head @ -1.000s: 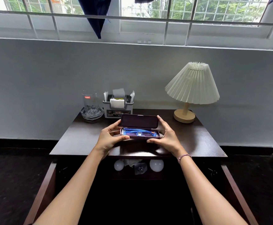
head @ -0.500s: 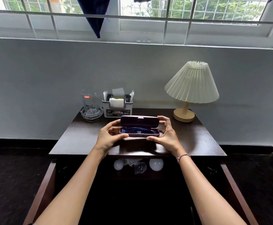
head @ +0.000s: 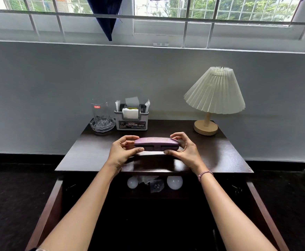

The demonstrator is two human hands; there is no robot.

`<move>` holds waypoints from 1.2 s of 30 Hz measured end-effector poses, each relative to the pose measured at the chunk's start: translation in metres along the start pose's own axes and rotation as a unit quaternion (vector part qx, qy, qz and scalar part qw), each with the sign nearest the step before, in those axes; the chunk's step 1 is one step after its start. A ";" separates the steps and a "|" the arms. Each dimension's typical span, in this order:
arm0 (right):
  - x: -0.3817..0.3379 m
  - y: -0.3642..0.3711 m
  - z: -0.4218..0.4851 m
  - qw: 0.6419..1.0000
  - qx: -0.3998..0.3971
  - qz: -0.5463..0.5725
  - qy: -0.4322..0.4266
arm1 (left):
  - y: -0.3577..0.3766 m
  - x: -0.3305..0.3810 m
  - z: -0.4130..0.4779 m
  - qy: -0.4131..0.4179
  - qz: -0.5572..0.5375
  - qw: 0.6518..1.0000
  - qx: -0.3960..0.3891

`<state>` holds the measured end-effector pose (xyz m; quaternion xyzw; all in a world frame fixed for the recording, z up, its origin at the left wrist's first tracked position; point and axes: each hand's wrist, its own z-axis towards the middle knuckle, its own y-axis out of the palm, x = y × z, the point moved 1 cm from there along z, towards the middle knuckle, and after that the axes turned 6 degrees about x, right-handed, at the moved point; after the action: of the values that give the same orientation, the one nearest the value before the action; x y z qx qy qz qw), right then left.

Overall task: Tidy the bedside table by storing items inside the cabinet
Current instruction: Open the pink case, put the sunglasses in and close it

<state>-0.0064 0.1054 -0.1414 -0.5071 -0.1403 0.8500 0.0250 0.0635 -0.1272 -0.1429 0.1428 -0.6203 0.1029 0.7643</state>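
Purple glasses case sat closed between my hands. My left hand gripped one end. My right hand gripped the other, above the bedside table.

A red label reading "cello" sits near the rim of the glass at the far left of the table. Right of it, the grey holder carries a sticker with "OPEL" in white; its smaller print is unreadable
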 end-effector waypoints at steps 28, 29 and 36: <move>-0.006 0.002 -0.005 0.997 -0.052 -0.051 -0.024 | 0.004 0.005 -0.003 0.032 0.034 0.997 -0.055; -0.007 0.002 -0.006 0.997 -0.054 -0.050 -0.020 | 0.004 0.005 -0.004 0.033 0.032 0.997 -0.061; -0.010 0.002 -0.007 0.996 -0.057 -0.054 -0.030 | 0.004 0.004 -0.005 0.027 0.043 0.997 -0.052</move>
<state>0.0054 0.1032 -0.1363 -0.4733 -0.2166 0.8531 0.0373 0.0678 -0.1223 -0.1393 0.0732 -0.6095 0.1071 0.7821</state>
